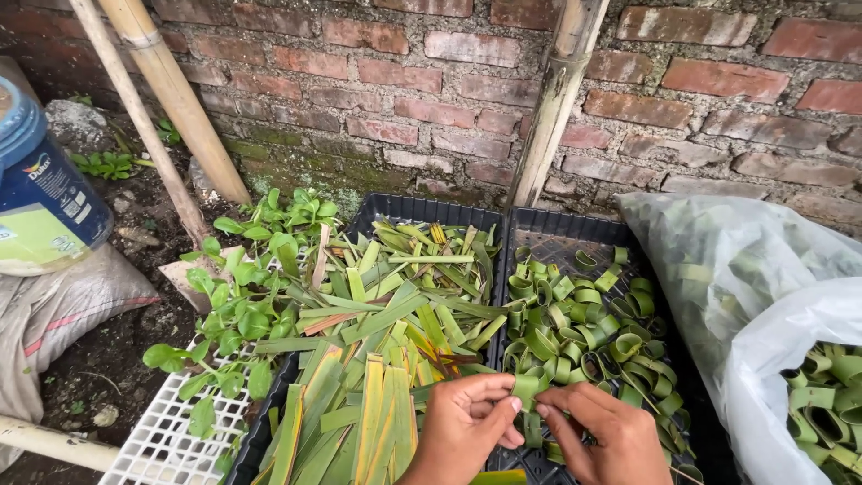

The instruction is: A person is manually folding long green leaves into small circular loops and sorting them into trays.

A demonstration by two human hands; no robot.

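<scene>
Green leaf strip (528,388) pinched between our left hand (462,427) and right hand (600,433), both grips clenched on it, low over seam of two black trays. Left tray (422,208) piled with flat leaf strips (377,359); right tray (575,229) holds rolled leaf loops (584,332). Right: plastic bags (745,269) of loops. Left: white crate (166,431), weeds. Far: bamboo poles (557,99), brick wall (404,81).
</scene>
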